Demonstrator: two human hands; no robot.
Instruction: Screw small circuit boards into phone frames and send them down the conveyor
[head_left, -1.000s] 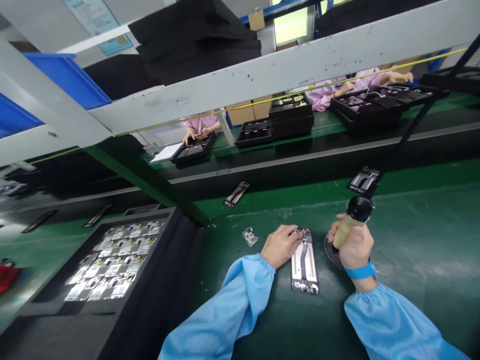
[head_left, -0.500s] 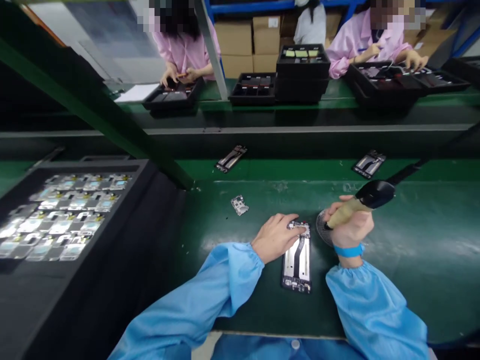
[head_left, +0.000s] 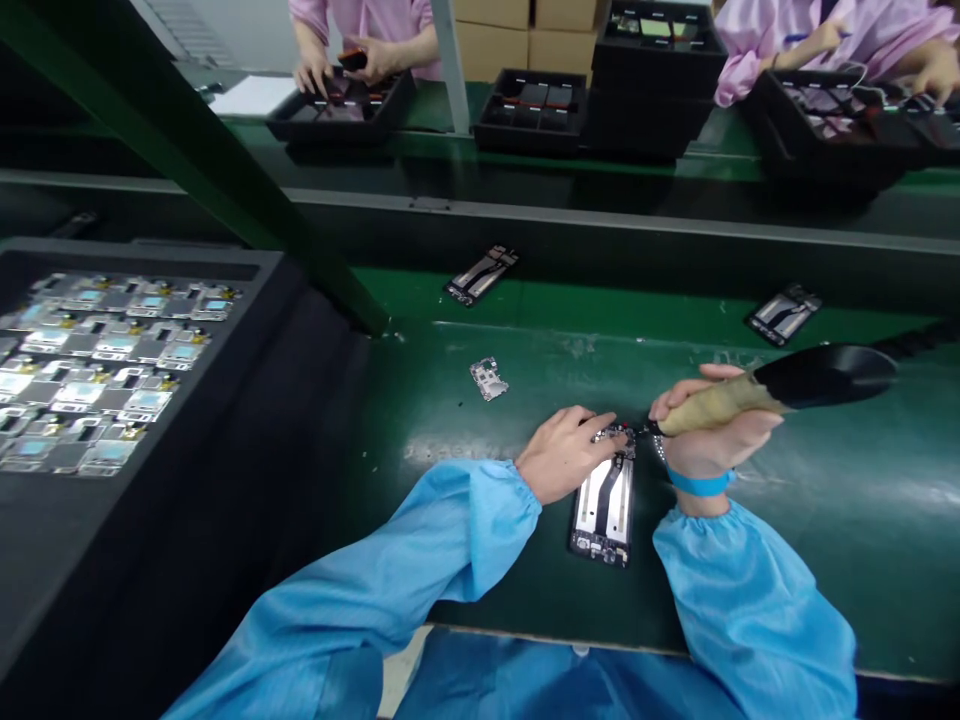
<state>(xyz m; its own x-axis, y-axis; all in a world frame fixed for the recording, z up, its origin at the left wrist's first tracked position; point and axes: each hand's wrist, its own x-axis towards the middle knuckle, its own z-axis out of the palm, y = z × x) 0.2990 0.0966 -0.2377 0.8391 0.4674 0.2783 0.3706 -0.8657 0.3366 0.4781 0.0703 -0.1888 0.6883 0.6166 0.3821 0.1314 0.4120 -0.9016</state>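
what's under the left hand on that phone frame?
The left hand rests on the top end of the phone frame, which lies flat on the green mat. The electric screwdriver tip meets that end. Parts beneath the fingers are covered.

Right hand (head_left: 709,440) holds screwdriver (head_left: 780,385) on phone frame (head_left: 604,500), left hand (head_left: 562,462) steadying.

Three opened phone frames on green desk: one (head_left: 602,505) at centre, one (head_left: 481,275) at 11 o'clock, one (head_left: 782,314) at 2 o'clock. One loose small circuit board (head_left: 488,379). One electric screwdriver (head_left: 772,387). One component tray (head_left: 97,350) at 9 o'clock.
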